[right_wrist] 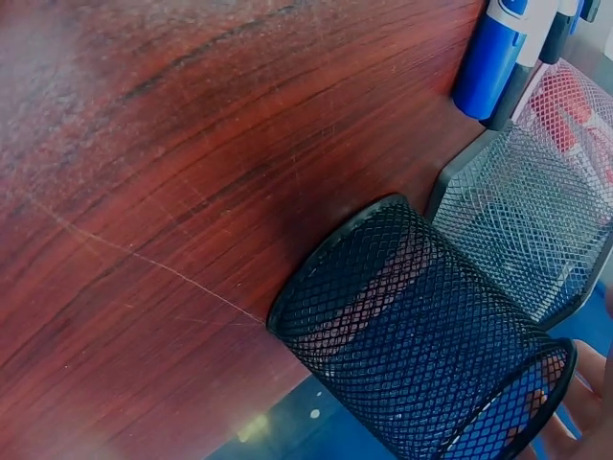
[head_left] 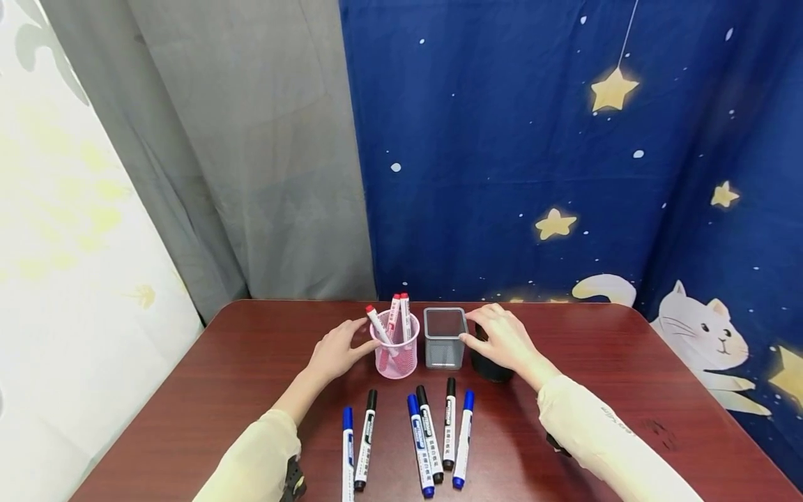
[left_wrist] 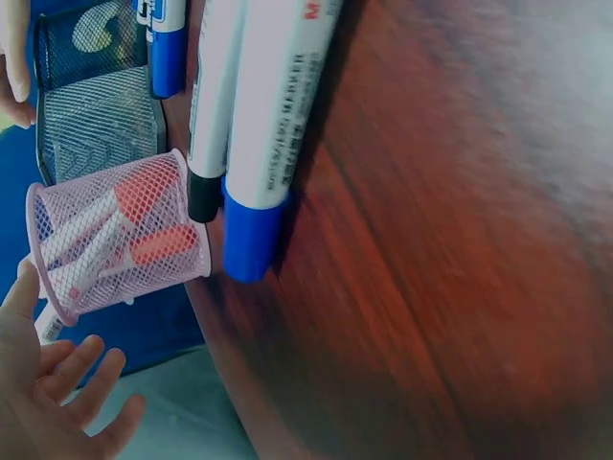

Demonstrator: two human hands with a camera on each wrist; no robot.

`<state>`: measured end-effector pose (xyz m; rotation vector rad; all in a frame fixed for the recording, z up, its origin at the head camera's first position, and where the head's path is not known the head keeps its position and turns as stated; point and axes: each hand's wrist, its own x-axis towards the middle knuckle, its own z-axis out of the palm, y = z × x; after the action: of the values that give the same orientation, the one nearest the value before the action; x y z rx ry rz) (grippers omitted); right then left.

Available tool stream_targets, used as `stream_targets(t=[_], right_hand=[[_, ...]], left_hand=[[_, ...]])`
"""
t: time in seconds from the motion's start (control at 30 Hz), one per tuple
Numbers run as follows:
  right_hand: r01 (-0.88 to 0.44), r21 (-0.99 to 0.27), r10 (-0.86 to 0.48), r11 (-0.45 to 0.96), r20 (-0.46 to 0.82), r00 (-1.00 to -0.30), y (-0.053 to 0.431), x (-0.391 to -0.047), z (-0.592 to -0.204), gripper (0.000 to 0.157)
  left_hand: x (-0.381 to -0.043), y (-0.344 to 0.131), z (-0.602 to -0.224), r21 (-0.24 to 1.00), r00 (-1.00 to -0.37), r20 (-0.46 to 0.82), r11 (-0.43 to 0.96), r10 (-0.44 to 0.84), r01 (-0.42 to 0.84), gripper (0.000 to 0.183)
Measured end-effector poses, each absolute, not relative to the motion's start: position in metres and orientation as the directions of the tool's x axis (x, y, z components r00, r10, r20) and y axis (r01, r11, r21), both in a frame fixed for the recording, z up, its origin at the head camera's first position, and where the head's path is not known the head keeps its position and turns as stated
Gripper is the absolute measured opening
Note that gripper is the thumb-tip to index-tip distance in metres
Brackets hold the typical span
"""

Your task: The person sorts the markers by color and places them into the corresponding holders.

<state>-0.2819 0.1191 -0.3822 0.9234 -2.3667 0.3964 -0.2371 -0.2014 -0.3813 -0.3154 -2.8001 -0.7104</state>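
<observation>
At the left of the row of holders is a pink mesh pen cup (head_left: 396, 359) with several red-capped markers (head_left: 394, 317) in it. My left hand (head_left: 339, 351) is at its left side, thumb by the rim and the other fingers spread apart in the left wrist view. In the middle is a grey square mesh holder (head_left: 444, 353). To its right is a black round mesh cup (right_wrist: 412, 335), mostly covered by my right hand (head_left: 502, 338) in the head view. The right fingertips reach the square holder's right rim, and its fingers show behind the black cup's rim.
Black-capped and blue-capped markers lie on the brown table (head_left: 251, 390) in front of the holders, among them a blue-capped marker (head_left: 463, 439) and a black-capped marker (head_left: 366, 439). Behind the table hang a blue starry curtain (head_left: 477, 174) and a grey curtain (head_left: 270, 139).
</observation>
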Motion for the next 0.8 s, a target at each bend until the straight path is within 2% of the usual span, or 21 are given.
stream_targets(t=[0.17,0.47,0.8], right_hand=[[-0.654,-0.068,-0.51,0.753,0.569,-0.646,0.118,-0.283,-0.383,0.044],[-0.607,-0.048,-0.498,0.793,0.523,-0.692,0.119,-0.285,-0.383,0.057],[-0.608,-0.043,-0.51,0.793,0.499,-0.701,0.117,-0.286,-0.381,0.056]], left_hand=[[-0.227,-0.212,-0.385,0.434,-0.946,0.292,0.863,0.137,0.259,0.058],[-0.194,-0.233,-0.394,0.358,-0.935,0.288,0.883,0.205,0.304,0.052],[-0.158,-0.244,-0.393,0.23,-0.901,0.288,0.89,0.324,0.393,0.043]])
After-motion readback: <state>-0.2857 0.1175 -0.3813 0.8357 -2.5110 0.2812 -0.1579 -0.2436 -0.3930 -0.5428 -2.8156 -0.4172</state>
